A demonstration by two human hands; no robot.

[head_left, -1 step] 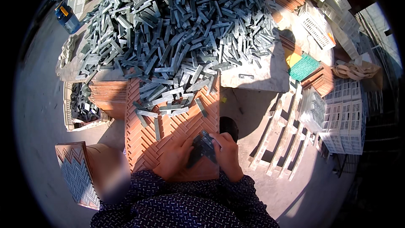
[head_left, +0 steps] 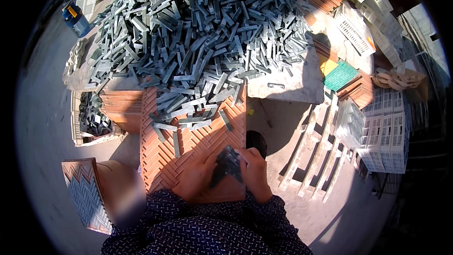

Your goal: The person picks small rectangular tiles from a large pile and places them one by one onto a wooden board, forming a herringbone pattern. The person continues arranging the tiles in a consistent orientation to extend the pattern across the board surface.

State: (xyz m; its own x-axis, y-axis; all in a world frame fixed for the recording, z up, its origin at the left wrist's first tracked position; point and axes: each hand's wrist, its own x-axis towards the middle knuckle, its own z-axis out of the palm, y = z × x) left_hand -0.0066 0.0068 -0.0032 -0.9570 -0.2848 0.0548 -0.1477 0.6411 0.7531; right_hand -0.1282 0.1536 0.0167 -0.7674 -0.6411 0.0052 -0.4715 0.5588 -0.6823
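On the terracotta-coloured herringbone mould (head_left: 163, 167), dark stone strips (head_left: 228, 164) fill part of the near right corner in a V-shaped patch. My left hand (head_left: 194, 178) lies over the mould at the left of this patch, fingers stretched out and touching its edge. At the patch's right side, my right hand (head_left: 255, 170) has its thumb and fingers closed on a stone strip, mostly hidden by the fingers. Several loose grey strips (head_left: 176, 145) lie on the mould further up, below a large heap of stone strips (head_left: 198, 33) that spills onto it.
Left of me stands a mould filled with grey strips (head_left: 87, 198). Behind it are a crate of dark pieces (head_left: 78, 130) and stacked moulds (head_left: 123, 108). A blue bottle (head_left: 75, 20) is far left. On the right lie a wooden pallet (head_left: 309, 153) and stacked white crates (head_left: 387, 141).
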